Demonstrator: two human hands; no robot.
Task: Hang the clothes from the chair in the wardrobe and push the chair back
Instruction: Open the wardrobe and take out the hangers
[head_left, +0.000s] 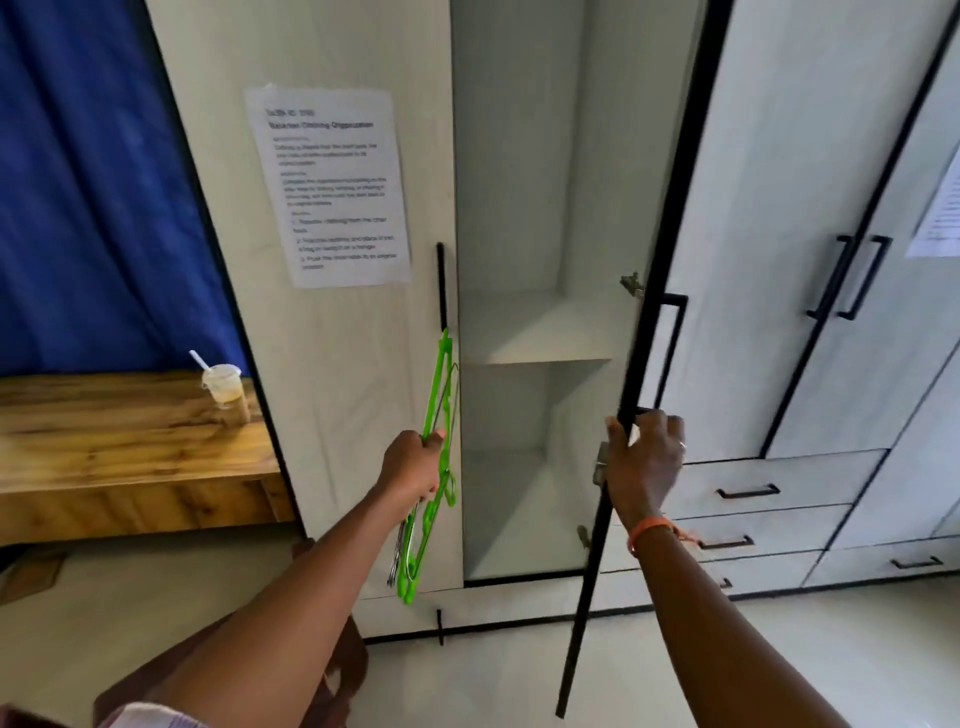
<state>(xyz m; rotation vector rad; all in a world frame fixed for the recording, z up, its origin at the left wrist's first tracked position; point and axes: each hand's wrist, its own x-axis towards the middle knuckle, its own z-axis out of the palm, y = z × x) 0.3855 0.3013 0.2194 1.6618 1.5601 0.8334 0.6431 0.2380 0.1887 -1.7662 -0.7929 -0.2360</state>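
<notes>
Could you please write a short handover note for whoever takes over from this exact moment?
Left hand: its grip is closed round a bunch of hangers, green plastic ones with a few thin metal ones.
Right hand: fingers curled round the edge of the open wardrobe door.
Wardrobe compartment: open, shelves bare, no clothes hung inside.
Chair: only part shows at the bottom of the view, in front of the wardrobe; the clothes are not clearly visible.
Done: door opened, hangers in hand.
Left: put the clothes on hangers, hang them, push the chair back.
</notes>
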